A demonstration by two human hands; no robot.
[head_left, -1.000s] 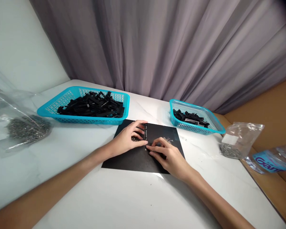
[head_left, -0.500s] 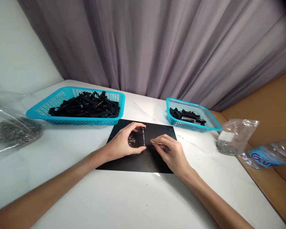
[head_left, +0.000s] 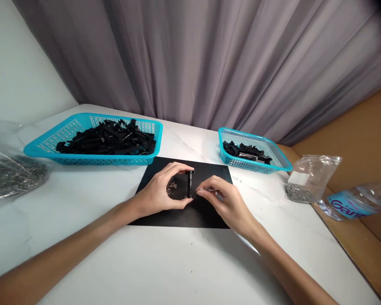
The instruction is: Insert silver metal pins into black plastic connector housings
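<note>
Between thumb and fingertips, my left hand (head_left: 160,186) grips a narrow black plastic part (head_left: 189,184) by its two ends, above a black mat (head_left: 178,218). My right hand (head_left: 222,197) is closed in a pinch just to the right of that part, apart from it. A thin silvery metal piece (head_left: 204,189) shows between its fingertips; its exact kind is too small to make out. On the mat, partly hidden behind my left hand, lies a small pile of metal pieces (head_left: 171,185).
A large blue basket (head_left: 104,159) of black plastic parts stands back left, a smaller blue basket (head_left: 257,165) of similar parts back right. A clear bag (head_left: 17,173) of metal pieces lies far left. At right are another bag (head_left: 300,192) and a plastic bottle (head_left: 352,205).
My right hand has shifted slightly left, closer to the black plastic part. That part has turned a little in my left hand. The whole view has moved slightly.
</note>
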